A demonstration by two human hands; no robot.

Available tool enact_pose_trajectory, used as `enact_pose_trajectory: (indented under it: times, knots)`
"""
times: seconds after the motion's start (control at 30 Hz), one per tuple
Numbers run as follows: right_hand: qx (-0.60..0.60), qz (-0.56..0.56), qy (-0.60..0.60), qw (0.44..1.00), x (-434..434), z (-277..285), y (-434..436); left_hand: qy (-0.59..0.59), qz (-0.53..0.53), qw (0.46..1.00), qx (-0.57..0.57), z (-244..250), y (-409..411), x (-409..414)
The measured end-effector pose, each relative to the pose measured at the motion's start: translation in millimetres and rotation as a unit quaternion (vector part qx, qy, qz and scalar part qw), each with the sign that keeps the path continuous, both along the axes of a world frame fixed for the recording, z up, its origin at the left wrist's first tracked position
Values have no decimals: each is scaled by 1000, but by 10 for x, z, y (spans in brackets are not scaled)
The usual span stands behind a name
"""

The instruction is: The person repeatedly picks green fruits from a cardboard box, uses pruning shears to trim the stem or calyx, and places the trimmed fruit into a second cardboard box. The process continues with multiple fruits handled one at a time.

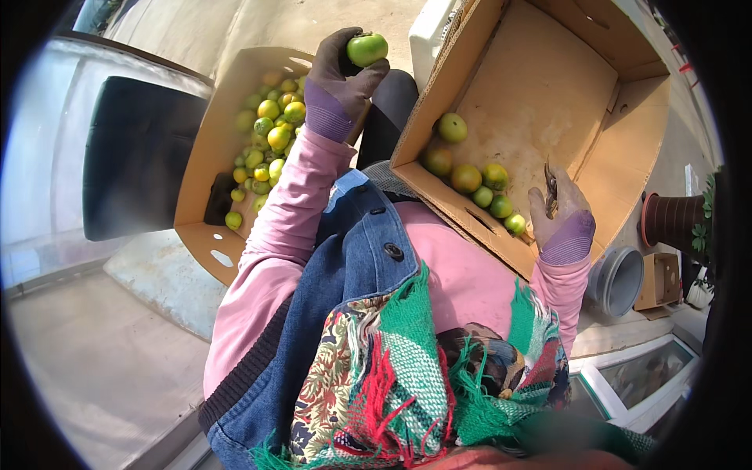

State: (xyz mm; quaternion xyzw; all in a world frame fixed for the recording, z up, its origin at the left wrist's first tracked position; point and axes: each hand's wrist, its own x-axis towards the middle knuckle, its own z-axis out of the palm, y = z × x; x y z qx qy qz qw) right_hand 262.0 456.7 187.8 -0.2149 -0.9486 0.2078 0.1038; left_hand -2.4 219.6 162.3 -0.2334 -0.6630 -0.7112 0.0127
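Note:
My left hand (341, 82), in a dark and purple work glove, holds a green tomato (367, 49) between thumb and fingers. It is raised above the far right edge of a cardboard box with many green and yellowish tomatoes (278, 138). Over the second cardboard box (631, 141), my right hand (559, 202) wears a similar glove. A pointed, worn metal tool (551, 194), seemingly small snips, is held in it, partly hidden by the fingers. Several green and orange-tinged tomatoes (466, 178) lie along that box's near left side.
A dark upright panel (144, 158) stands left of the first box. Beyond the second box's right side are a brown plant pot (672, 218), a grey bucket (615, 281) and a small cardboard box (657, 281). A white container (429, 38) touches its far left side.

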Motion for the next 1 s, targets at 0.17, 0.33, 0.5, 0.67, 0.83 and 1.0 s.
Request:
enact_pose_trajectory:
  times: [0.17,0.33,0.5,0.67,0.83,1.0]
  knots:
    - [-15,11,0,1000,1,-2,0,-30,320,946,-43,-921,-1439,-812]
    - [-21,6,-5,1000,-4,4,-29,-314,479,816,79,-1685,-2637,-1021]
    - [-16,36,7,999,7,-22,33,-312,485,795,-190,-2281,-3585,-1284]
    - [12,2,11,1000,101,-141,40,-341,520,775,-111,-2241,-2645,-1247]
    - [-10,8,-15,1000,54,-92,111,-145,505,834,-169,-1753,-2830,-1377]
    - [16,-17,3,1000,63,-63,72,19,289,956,-41,-722,-1496,-1136]
